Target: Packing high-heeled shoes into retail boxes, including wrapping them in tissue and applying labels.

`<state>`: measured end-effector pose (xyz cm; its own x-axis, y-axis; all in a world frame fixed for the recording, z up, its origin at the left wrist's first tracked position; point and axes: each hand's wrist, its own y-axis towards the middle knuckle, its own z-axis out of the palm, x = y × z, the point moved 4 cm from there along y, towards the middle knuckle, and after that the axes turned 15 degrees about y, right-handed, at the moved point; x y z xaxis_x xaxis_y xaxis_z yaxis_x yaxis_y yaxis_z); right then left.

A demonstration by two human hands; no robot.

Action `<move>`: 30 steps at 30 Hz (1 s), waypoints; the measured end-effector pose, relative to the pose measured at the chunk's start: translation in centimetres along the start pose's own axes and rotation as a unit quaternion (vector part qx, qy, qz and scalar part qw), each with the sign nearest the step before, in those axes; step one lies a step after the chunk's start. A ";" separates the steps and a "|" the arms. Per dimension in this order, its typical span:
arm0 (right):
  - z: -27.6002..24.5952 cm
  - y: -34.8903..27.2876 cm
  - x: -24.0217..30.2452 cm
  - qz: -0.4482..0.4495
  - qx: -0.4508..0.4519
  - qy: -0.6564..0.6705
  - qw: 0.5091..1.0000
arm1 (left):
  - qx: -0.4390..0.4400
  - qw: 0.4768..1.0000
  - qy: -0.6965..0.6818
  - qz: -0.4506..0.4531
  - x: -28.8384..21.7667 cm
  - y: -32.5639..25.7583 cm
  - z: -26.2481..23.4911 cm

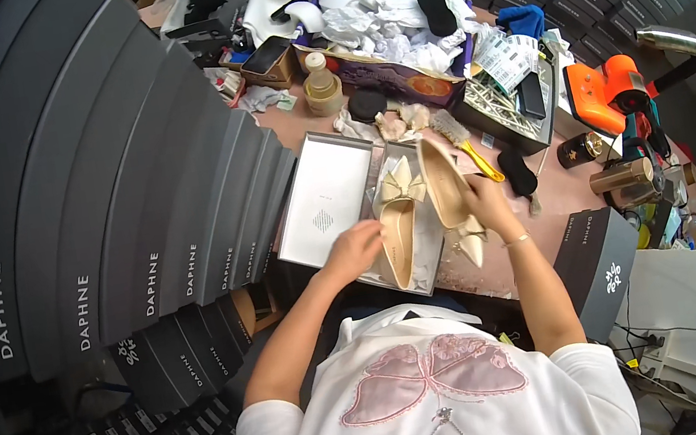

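Observation:
My right hand [487, 199] grips a cream pointed flat shoe [444, 185] with a bow, tilted above the box's right side, its toe toward me. A matching cream shoe [401, 241] lies over the open grey shoebox [433, 261], its toe and bow pointing away. Bent and close together, the fingers of my left hand [357, 248] meet that shoe's left side; the thumb is partly hidden. The box lid [323, 199], white inside, lies open on the left, beneath my left hand.
Tall stacks of dark shoeboxes [109, 181] wall the left side. Behind stand a carton of crumpled white paper [376, 15], a pump bottle [322, 84] and a yellow-handled brush [473, 149]. An orange tool [608, 93] and another dark box [594, 266] are at right.

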<state>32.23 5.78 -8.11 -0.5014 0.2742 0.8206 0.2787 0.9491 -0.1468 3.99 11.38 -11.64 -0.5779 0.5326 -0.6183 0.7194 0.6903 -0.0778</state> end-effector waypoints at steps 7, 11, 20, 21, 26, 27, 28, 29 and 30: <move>-6.8 -9.9 -9.3 0.033 -0.280 0.126 0.951 | 0.078 0.980 0.159 -0.089 -3.0 3.6 4.8; -6.5 -12.0 -15.6 0.187 -0.249 0.015 0.950 | 0.095 0.970 0.175 -0.138 -3.1 4.9 6.3; 10.2 -4.8 1.1 0.001 0.090 -0.058 0.994 | 0.023 0.981 -0.040 -0.186 3.5 5.9 -8.1; 12.6 -4.2 1.1 0.028 0.167 -0.136 0.976 | 0.025 0.980 -0.011 -0.195 4.6 6.1 -8.6; 11.0 -4.3 -0.3 -0.058 -0.038 -0.011 0.998 | -0.083 0.995 0.051 -0.036 4.1 6.1 -8.1; 8.0 -5.6 0.9 -0.114 -0.117 0.051 0.985 | -0.026 0.996 -0.052 -0.068 2.1 6.0 -7.3; 5.8 -7.1 0.2 -0.041 -0.169 0.124 0.977 | 0.053 0.994 -0.085 -0.048 0.6 5.8 -5.4; 3.9 -8.4 -0.9 0.026 -0.220 0.195 0.955 | 0.125 0.985 -0.116 -0.024 -1.1 6.0 -3.6; 2.6 -9.8 -2.8 0.075 -0.277 0.315 0.905 | 0.112 0.991 -0.052 0.056 -3.2 6.1 -1.9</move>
<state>28.73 -3.87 -10.43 0.0940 0.0854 0.9919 0.7599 0.6375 -0.1269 9.54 14.82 -8.63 -0.4552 0.5384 -0.7092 0.8507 0.4980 -0.1679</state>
